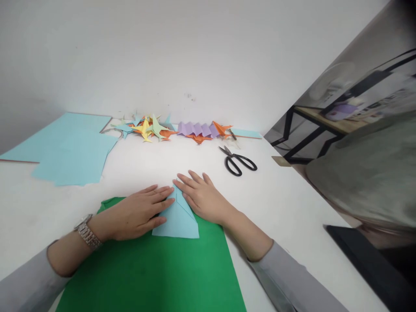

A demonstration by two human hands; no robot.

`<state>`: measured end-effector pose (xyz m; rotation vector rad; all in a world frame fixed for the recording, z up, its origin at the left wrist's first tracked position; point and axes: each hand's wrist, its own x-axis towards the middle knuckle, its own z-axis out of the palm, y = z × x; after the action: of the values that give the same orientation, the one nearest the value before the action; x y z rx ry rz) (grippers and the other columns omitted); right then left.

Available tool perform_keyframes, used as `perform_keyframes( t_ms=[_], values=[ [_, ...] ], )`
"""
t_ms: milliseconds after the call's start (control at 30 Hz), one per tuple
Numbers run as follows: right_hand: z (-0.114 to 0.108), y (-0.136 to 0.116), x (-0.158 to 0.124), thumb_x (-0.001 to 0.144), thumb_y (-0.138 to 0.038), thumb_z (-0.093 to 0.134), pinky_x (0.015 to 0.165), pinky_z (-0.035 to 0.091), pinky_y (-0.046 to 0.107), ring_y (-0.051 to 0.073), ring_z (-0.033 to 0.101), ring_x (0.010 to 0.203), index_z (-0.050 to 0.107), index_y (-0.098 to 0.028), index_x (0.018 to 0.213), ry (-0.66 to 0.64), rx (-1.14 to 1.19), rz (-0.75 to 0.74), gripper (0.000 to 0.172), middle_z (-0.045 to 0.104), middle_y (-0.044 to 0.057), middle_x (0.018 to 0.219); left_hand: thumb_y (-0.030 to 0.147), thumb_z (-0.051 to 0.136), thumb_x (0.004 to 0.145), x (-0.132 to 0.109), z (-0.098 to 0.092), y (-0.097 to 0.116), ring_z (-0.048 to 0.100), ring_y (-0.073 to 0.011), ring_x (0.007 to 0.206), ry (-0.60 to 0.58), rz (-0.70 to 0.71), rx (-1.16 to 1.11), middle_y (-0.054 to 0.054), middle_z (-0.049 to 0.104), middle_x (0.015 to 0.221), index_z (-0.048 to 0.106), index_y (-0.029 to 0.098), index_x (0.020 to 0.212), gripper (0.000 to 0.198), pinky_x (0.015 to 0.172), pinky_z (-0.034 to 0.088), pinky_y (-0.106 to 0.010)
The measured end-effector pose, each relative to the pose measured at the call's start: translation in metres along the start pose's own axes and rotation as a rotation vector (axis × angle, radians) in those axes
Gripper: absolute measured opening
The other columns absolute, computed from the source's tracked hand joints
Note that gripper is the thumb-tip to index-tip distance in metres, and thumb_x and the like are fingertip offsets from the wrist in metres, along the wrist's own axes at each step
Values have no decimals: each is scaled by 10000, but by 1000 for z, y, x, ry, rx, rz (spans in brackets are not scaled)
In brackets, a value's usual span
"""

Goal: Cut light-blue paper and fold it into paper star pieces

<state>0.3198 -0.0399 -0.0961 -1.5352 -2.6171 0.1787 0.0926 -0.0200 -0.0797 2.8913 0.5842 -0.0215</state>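
A light blue sheet of paper (177, 223), folded to a point at its far end, lies on a green sheet (149, 273) in front of me. My left hand (139, 213) rests flat on the folded paper's left edge, fingers stretched out. On the right edge near the tip, my right hand (203, 195) presses down with its fingers spread. Both hands cover parts of the paper's sloping sides. Beyond my right hand lies a pair of black-handled scissors (237, 160), blades partly apart.
Light blue sheets (78, 147) lie on the left of the white table (286, 216). Folded paper figures (147, 128) in several colours and a pleated purple paper (196, 130) line the wall. At the right, a person in a grey-green garment (367, 173) is beside the table.
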Motion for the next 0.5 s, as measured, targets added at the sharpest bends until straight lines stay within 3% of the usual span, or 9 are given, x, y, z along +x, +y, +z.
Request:
perform_keyframes(
  t_ms=[500],
  values=[
    [-1, -3, 0, 908, -261, 292, 974, 236, 593, 314, 278, 1282, 321, -252, 1363, 32, -81, -9, 456, 342, 49, 1422, 389, 326, 905, 1, 3, 1, 217, -219, 1338, 38, 14, 42, -133, 276, 1444, 361, 169, 1331, 481, 1095, 182, -413]
  ],
)
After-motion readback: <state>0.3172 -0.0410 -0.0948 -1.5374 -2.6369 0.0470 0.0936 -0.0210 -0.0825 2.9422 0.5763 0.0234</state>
